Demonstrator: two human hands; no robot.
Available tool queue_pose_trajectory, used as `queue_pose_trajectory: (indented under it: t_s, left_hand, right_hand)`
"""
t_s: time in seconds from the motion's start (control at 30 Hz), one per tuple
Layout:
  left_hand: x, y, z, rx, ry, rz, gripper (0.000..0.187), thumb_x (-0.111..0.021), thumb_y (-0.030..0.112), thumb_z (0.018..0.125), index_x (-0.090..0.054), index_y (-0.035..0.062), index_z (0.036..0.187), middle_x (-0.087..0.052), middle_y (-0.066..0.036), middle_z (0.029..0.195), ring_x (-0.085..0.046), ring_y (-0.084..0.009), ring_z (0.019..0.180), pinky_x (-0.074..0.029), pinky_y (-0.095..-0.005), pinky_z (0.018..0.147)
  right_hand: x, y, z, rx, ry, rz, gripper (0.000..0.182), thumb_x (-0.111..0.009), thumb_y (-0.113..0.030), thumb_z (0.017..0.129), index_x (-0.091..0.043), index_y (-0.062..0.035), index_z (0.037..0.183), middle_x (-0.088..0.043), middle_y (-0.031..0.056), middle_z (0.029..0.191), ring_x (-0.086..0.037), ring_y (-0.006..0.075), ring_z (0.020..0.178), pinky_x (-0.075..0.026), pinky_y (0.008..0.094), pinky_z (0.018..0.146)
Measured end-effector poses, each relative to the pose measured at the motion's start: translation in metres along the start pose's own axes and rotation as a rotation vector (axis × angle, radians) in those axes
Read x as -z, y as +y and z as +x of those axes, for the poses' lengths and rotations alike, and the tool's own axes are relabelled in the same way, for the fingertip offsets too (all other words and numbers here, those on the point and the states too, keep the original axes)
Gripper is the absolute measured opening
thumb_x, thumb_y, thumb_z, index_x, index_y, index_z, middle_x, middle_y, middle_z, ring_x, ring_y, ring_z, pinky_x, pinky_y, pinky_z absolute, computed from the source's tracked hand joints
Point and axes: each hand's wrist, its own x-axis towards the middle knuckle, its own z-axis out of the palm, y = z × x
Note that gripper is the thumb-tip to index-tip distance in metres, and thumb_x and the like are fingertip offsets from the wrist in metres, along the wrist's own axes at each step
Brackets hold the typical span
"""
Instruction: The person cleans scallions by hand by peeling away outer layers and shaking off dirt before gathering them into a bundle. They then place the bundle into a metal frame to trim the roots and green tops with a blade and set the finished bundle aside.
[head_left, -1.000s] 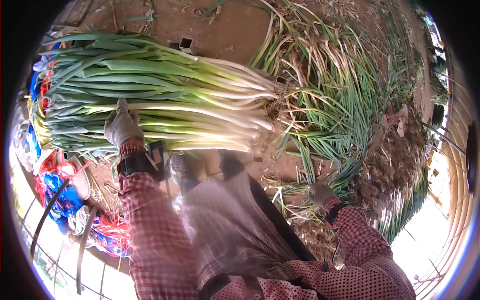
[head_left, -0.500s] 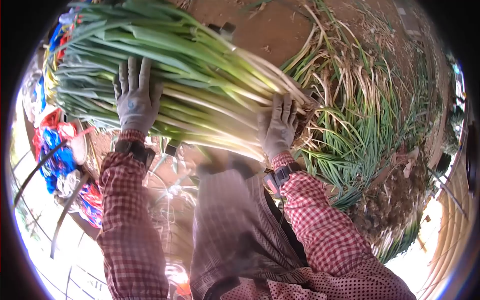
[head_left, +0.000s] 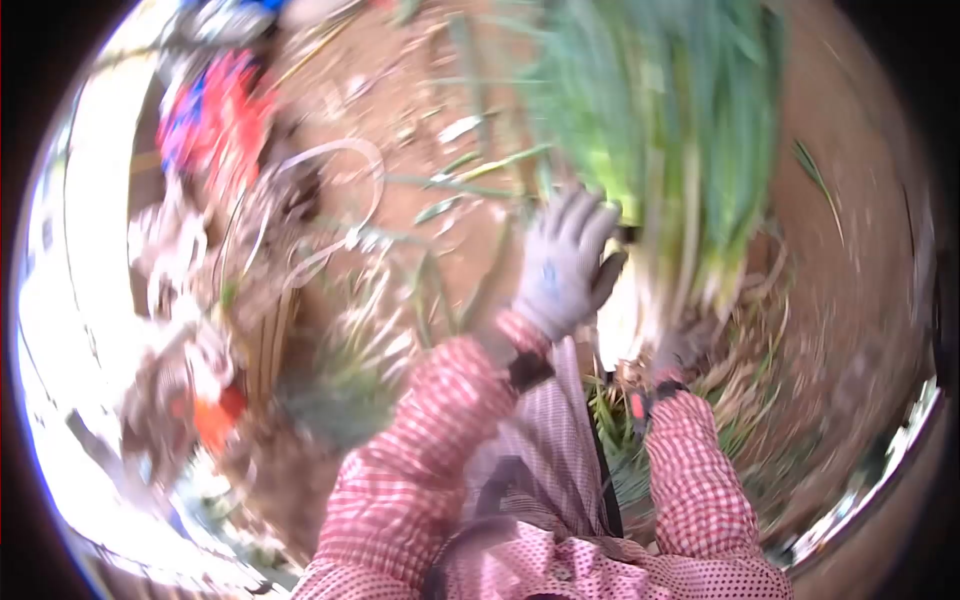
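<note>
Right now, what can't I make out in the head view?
All in the head view:
- Green onion bunch: leaf tips cut off by the top edge.
- Right hand: blur hides its exact grip.
- Left hand: its back hides the palm.
- Red and blue bundle: blur hides its material.

A single camera on my head looks forward and steeply down: my checked sleeves (head_left: 408, 455) rise from the near edge, my fingers (head_left: 572, 215) reach mid-view, dirt floor (head_left: 835, 120) spreads beyond. The wide, round view bends toward black corners.
</note>
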Motion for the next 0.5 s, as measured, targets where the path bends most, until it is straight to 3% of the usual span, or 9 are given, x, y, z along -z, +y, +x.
queue_pose_trajectory:
  t_s: [0.03,0.1,0.17,0.23,0.3,0.37,0.43,0.5]
  left_hand:
    - [0.004,-0.019,-0.045,0.109,0.068,-0.077,0.041,-0.067,0.024,0.081,-0.058,0.0102,0.118,-0.058,-0.014,0.123,-0.051,-0.0363,0.120,-0.040,-0.0480,0.103]
    - [0.042,-0.046,-0.126,0.337,0.026,-0.171,0.033,-0.065,0.021,0.083,-0.060,0.0094,0.114,-0.061,-0.012,0.118,-0.056,-0.0329,0.113,-0.045,-0.0430,0.097]
    - [0.072,-0.067,-0.202,0.601,-0.017,-0.077,0.027,-0.065,0.017,0.085,-0.063,0.0061,0.110,-0.065,-0.014,0.109,-0.061,-0.0317,0.104,-0.048,-0.0419,0.091]
    - [0.109,-0.081,-0.266,0.971,-0.118,-0.096,0.025,-0.064,0.019,0.087,-0.065,0.0051,0.108,-0.067,-0.015,0.101,-0.065,-0.0311,0.094,-0.051,-0.0392,0.085]
    - [0.123,-0.096,-0.340,1.099,0.028,-0.033,0.024,-0.062,0.020,0.090,-0.066,0.0039,0.108,-0.069,-0.015,0.095,-0.068,-0.0286,0.086,-0.053,-0.0362,0.080]
    - [0.151,-0.096,-0.379,1.337,0.105,-0.239,0.028,-0.058,0.025,0.090,-0.065,0.0077,0.110,-0.066,-0.018,0.105,-0.062,-0.0370,0.100,-0.049,-0.0434,0.088]
    - [0.146,-0.109,-0.415,1.397,0.248,-0.362,0.030,-0.056,0.026,0.092,-0.064,0.0072,0.114,-0.066,-0.019,0.108,-0.063,-0.0355,0.102,-0.048,-0.0425,0.089]
    - [0.146,-0.110,-0.433,1.482,0.361,-0.482,0.030,-0.055,0.026,0.093,-0.064,0.0071,0.115,-0.066,-0.020,0.109,-0.063,-0.0344,0.103,-0.049,-0.0420,0.089]
  right_hand:
    - [0.006,0.007,-0.009,0.022,0.015,-0.091,0.071,-0.042,-0.044,0.100,-0.010,-0.0122,0.155,-0.010,0.0180,0.160,-0.015,0.0388,0.146,-0.012,0.0484,0.121]
    - [0.027,0.022,-0.036,-0.225,0.165,1.586,0.066,-0.037,-0.048,0.101,-0.022,-0.0110,0.153,-0.012,0.0183,0.160,-0.022,0.0421,0.143,-0.019,0.0501,0.119]
    - [0.010,0.040,-0.036,0.011,0.232,1.425,0.067,-0.040,-0.050,0.100,-0.033,-0.0039,0.148,-0.032,0.0208,0.153,-0.034,0.0375,0.139,-0.033,0.0411,0.113]
    - [-0.001,0.055,-0.026,0.027,0.223,1.174,0.057,-0.051,-0.043,0.097,-0.049,-0.0030,0.138,-0.053,0.0226,0.136,-0.050,0.0348,0.127,-0.041,0.0429,0.104]
    - [0.018,0.057,-0.054,0.105,0.520,1.336,0.039,-0.058,-0.027,0.094,-0.059,0.0000,0.123,-0.064,0.0181,0.116,-0.062,0.0273,0.104,-0.049,0.0373,0.089]
    - [0.058,0.042,-0.079,0.405,0.509,1.314,0.028,-0.061,-0.020,0.092,-0.062,0.0012,0.111,-0.065,0.0134,0.102,-0.061,0.0210,0.091,-0.050,0.0333,0.080]
    - [0.104,-0.003,-0.099,0.732,0.514,1.231,0.018,-0.063,-0.015,0.090,-0.064,0.0021,0.095,-0.064,0.0070,0.082,-0.058,0.0137,0.076,-0.049,0.0293,0.071]
    - [0.157,-0.063,-0.135,0.988,0.379,1.048,0.022,-0.069,-0.019,0.087,-0.064,0.0014,0.088,-0.063,0.0049,0.075,-0.056,0.0118,0.071,-0.047,0.0277,0.066]
